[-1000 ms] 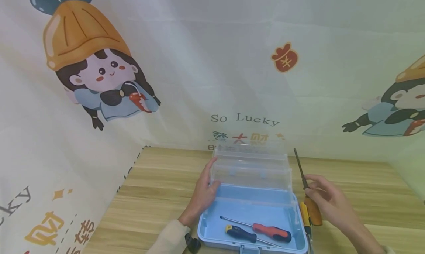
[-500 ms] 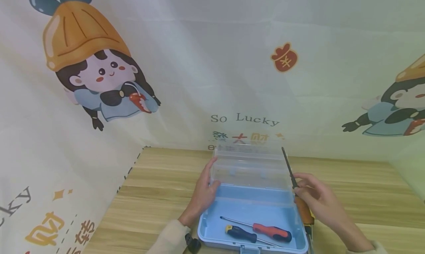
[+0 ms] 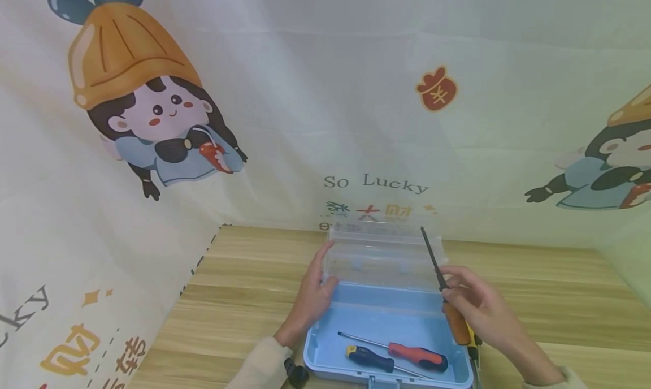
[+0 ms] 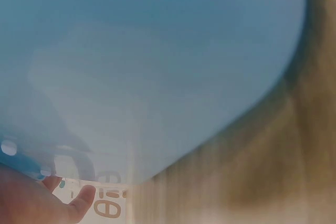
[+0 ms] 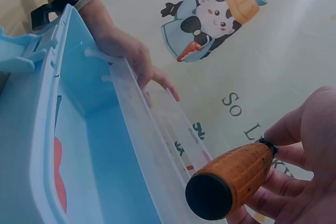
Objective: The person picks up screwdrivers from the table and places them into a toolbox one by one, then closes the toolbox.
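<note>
Lowering is best done gently, shaft (image 3: 430, 253) clear of the lid (image 3: 378, 263) gripped by the left hand (image 3: 312, 297). The orange screwdriver (image 3: 456, 323) is pinched by the right hand (image 3: 482, 303) at the blue box's (image 3: 356, 314) right edge.

The white printed fabric backdrop (image 3: 305, 123) reads "So Lucky" (image 3: 370, 180) above characters including 大 (image 3: 368, 210), with a cut-off "cky" (image 3: 22, 308) at left; its red money-bag print (image 3: 437, 89) bears a ¥-like sign (image 3: 438, 94)
</note>
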Motion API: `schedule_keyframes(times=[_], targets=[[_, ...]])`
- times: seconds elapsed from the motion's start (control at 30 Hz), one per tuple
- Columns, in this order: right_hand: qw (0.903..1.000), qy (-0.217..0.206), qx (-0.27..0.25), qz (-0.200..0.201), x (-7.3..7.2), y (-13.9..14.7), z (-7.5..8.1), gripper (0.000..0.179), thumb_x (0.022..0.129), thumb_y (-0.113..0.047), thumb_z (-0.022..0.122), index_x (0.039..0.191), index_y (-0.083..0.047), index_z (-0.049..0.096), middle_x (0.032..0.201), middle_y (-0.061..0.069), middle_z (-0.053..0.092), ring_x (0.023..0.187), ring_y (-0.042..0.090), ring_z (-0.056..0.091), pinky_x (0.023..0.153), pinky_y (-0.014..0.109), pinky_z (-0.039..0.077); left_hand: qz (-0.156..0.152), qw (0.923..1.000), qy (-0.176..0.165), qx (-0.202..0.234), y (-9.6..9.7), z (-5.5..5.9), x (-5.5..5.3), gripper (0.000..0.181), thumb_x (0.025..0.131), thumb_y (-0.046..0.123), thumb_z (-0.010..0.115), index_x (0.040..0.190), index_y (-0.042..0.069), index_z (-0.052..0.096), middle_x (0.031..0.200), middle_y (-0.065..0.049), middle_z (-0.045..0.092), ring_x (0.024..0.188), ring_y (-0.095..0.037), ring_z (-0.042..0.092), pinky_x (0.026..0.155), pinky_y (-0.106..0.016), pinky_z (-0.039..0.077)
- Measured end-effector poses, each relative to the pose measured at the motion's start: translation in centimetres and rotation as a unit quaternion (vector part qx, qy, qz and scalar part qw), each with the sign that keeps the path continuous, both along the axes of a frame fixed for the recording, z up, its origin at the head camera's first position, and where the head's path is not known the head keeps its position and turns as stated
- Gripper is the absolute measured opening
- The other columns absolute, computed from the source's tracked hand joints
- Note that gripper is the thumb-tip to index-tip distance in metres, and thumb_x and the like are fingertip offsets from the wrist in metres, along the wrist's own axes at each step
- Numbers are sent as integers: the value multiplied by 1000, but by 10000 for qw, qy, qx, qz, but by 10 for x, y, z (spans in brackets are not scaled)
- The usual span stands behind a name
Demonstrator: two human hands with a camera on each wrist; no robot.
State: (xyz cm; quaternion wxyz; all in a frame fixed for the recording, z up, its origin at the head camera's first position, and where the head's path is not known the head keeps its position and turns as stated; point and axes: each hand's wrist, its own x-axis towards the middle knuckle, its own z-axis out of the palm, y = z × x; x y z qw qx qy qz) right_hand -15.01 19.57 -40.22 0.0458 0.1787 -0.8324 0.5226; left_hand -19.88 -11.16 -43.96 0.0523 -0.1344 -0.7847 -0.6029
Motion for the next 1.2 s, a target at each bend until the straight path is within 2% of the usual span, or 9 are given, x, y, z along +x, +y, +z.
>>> schedule_keyframes(times=[0.37, 0.6, 0.8, 0.93, 1.0, 1.1, 1.2], targets=[[9999, -79, -29, 141, 2, -7, 0, 34, 98, -1, 55, 132, -2, 54, 101, 19, 58, 76, 17, 69, 65, 28, 59, 13, 10000, -68, -26, 0, 0, 0, 68, 94, -5, 48, 156, 12, 27, 161, -13, 28, 145, -36, 32, 115, -61, 29], [9987, 30, -127, 497, 4, -10, -3, 36, 98, -1, 55, 134, 1, 52, 103, 19, 58, 76, 14, 69, 65, 29, 59, 1, 10000, -57, 5, 1, 0, 0, 67, 94, -4, 48, 156, 11, 27, 160, -15, 30, 143, -38, 34, 114, -61, 31], [9976, -105, -106, 679, 6, -13, -4, 34, 99, -3, 54, 133, 0, 52, 100, 17, 59, 77, 14, 69, 66, 30, 59, 3, 10000, -67, -4, 1, 0, 1, 67, 94, -2, 48, 156, 12, 27, 160, -14, 29, 144, -38, 33, 114, -62, 30], [9968, -346, 141, 713, 7, -15, -3, 35, 99, -8, 57, 133, -3, 53, 101, 16, 63, 82, 16, 69, 70, 28, 58, 20, 10000, -75, -20, 1, 0, 0, 66, 95, -2, 48, 156, 13, 28, 160, -11, 29, 144, -37, 33, 114, -62, 30], [9951, -380, 212, 884, 8, -16, -4, 36, 99, -9, 56, 134, -3, 52, 104, 18, 64, 85, 16, 69, 73, 27, 57, 36, 10000, -69, -52, 1, 0, 0, 67, 94, -4, 48, 155, 12, 27, 160, -13, 30, 143, -37, 35, 113, -61, 31], [9915, -302, 199, 1247, 8, -16, -7, 36, 100, -10, 55, 135, -2, 51, 107, 19, 64, 90, 13, 68, 77, 26, 57, 72, 9999, -61, -82, 0, -9, -5, 69, 93, -5, 48, 156, 13, 27, 160, -13, 30, 143, -37, 34, 113, -61, 31], [9861, 54, 134, 1654, 7, -17, -11, 35, 100, -6, 55, 134, -1, 52, 108, 16, 65, 94, 10, 67, 79, 25, 57, 102, 9999, 3, -88, -2, -24, -13, 71, 94, -4, 49, 157, 20, 26, 161, -9, 29, 144, -36, 33, 114, -62, 30]])
